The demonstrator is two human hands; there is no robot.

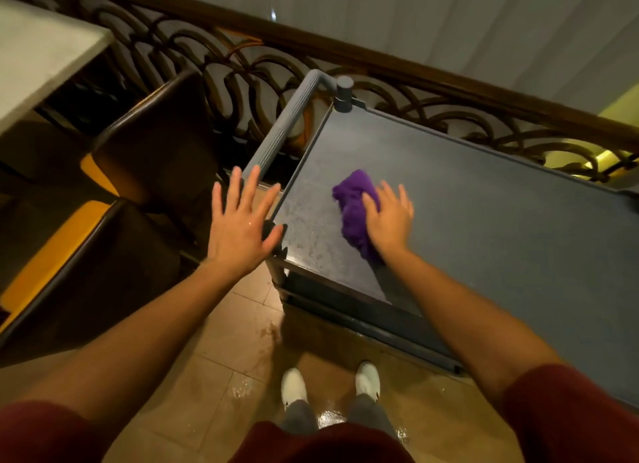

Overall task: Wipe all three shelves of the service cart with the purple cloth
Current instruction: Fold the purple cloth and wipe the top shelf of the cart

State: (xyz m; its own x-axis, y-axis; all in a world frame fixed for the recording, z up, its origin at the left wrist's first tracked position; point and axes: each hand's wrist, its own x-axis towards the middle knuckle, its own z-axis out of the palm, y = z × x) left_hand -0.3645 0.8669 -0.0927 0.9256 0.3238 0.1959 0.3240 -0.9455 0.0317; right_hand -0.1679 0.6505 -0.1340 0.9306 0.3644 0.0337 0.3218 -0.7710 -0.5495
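Note:
The grey service cart's top shelf [484, 220] fills the right half of the view. A crumpled purple cloth [352, 203] lies on its near left part. My right hand [390, 217] presses flat on the cloth, fingers spread over its right side. My left hand [242, 224] hovers open, fingers apart, just left of the cart's front left corner, below the ribbed grey handle [280, 134]. The lower shelves are mostly hidden under the top shelf; only their front edges [363, 317] show.
Dark chairs with yellow seats [103, 220] stand close on the left, beside a pale table [38, 58]. An ornate metal railing with a wooden rail [242, 68] runs behind the cart. The tiled floor [224, 359] shows wet patches near my white shoes.

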